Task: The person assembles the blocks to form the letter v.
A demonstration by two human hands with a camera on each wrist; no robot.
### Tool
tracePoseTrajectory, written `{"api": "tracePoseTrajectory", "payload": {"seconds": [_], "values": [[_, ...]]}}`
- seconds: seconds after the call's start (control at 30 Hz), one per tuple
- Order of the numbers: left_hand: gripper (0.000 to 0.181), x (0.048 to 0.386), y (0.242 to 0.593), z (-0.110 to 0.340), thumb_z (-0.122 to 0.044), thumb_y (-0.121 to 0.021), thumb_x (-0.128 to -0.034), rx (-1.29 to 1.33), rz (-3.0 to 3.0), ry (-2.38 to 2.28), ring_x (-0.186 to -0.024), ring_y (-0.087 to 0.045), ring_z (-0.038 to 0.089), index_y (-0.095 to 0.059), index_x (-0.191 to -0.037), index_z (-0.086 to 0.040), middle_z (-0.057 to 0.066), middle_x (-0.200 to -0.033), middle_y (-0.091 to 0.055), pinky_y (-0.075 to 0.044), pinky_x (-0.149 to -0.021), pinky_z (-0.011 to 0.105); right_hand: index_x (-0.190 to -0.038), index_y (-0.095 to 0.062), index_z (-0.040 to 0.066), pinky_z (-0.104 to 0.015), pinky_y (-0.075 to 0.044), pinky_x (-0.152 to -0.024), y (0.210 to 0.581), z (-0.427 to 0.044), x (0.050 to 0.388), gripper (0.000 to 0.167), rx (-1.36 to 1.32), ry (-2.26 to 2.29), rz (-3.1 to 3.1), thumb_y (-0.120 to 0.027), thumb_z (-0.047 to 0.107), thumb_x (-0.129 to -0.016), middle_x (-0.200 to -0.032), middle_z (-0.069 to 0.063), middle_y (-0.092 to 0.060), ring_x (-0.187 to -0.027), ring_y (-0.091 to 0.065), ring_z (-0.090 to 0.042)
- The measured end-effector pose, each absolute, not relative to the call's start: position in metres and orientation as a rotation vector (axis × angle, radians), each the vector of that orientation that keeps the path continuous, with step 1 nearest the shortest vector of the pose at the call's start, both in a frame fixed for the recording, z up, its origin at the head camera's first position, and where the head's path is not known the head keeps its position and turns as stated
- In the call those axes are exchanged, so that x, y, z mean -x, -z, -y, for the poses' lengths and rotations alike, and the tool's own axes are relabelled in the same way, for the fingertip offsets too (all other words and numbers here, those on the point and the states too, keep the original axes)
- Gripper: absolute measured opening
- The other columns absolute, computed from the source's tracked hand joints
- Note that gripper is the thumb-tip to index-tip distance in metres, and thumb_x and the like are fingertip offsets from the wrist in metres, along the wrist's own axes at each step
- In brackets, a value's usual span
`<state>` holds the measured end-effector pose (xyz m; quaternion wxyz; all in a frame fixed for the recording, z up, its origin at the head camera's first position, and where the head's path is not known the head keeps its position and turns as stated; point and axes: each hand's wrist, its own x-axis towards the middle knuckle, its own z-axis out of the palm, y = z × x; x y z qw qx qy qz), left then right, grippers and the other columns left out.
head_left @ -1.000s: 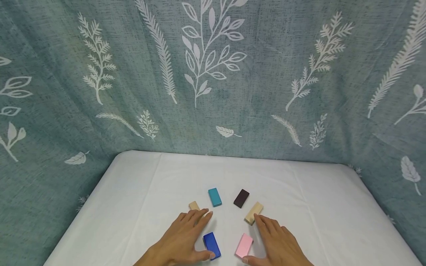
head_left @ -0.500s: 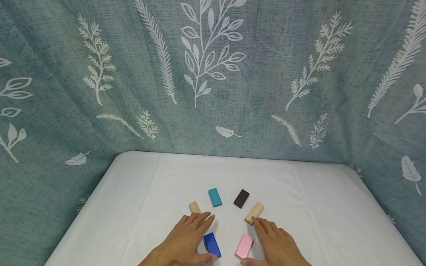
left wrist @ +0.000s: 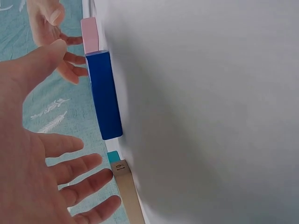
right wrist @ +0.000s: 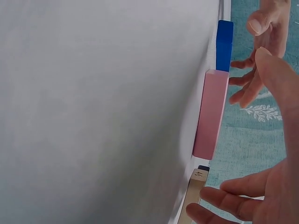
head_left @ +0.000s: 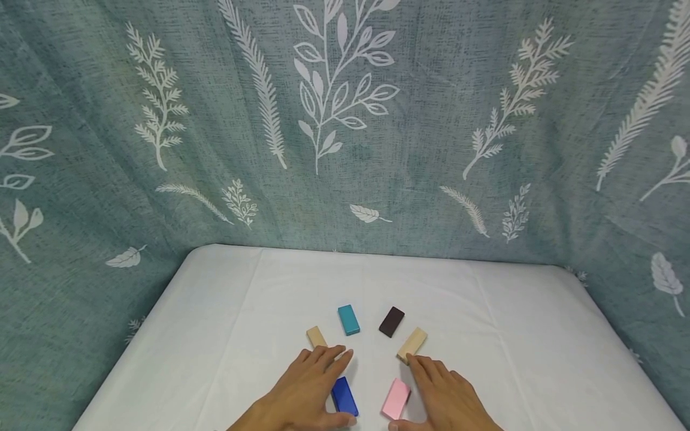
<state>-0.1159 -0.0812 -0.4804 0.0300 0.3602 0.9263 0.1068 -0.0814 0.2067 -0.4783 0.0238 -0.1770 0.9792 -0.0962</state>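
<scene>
My left hand (head_left: 307,386) is spread above the blue block (head_left: 345,397), fingers apart and holding nothing. Its thumb reaches over the near end of that block. Past its fingers lies a plain wooden block (head_left: 316,336), partly covered by the hand, with a printed number on its end (left wrist: 121,167). My right hand (head_left: 447,395) hovers likewise around the pink block (head_left: 396,399), thumb and fingers apart. Its index fingertip overlaps the near end of a second wooden block (head_left: 412,343) in the head view. In the right wrist view, a gap shows between the hand and the pink block (right wrist: 211,114).
Farther back on the white-covered table (head_left: 269,311) lie a teal block (head_left: 348,319) and a dark brown block (head_left: 391,321). The blocks form a loose ring. A green leaf-patterned cloth (head_left: 409,131) hangs behind the table's far edge.
The left hand has drifted slightly right and nearer, uncovering more of the left wooden block. My right hand has shifted slightly left and nearer. The blocks stay where they were.
</scene>
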Motion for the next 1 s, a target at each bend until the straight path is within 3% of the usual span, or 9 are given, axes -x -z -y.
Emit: {"api": "tracePoseTrajectory", "payload": {"seconds": [0.37, 0.67, 1.0], "values": [[0.096, 0.1161, 0.4774, 0.0785, -0.078, -0.055, -0.0844, -1.123, -2.866, -0.288, -0.134, -0.045, 0.021, -0.041, -0.155, -0.014, 0.003, -0.152, -0.046, -0.043, -0.103, 0.055, -0.142, -0.052, 0.0, -0.051, -0.054, -0.081, 0.4815, -0.2071, 0.0803, 0.116, 0.596, 0.249, -3.065, -0.053, 0.092, -0.072, -0.128, -0.012, -0.059, -0.112, -0.059, -0.028], [0.094, 0.1164, 0.4781, 0.0763, -0.075, -0.059, -0.0839, -1.161, -2.901, -0.229, -0.125, -0.048, 0.018, -0.046, -0.151, -0.011, 0.002, -0.143, -0.053, -0.045, -0.099, 0.044, -0.14, -0.053, 0.0, -0.049, -0.055, -0.077, 0.4816, -0.2056, 0.0812, 0.114, 0.652, 0.223, -3.089, -0.053, 0.092, -0.072, -0.123, -0.011, -0.062, -0.107, -0.061, -0.026], [0.088, 0.1155, 0.4775, 0.0724, -0.073, -0.065, -0.0804, -1.134, -2.885, -0.224, -0.121, -0.05, 0.017, -0.057, -0.142, -0.01, 0.001, -0.134, -0.057, -0.045, -0.099, 0.044, -0.14, -0.055, 0.003, -0.047, -0.054, -0.073, 0.4853, -0.2046, 0.08, 0.112, 0.688, 0.203, -3.143, -0.053, 0.092, -0.073, -0.118, -0.008, -0.063, -0.104, -0.061, -0.023]]}}
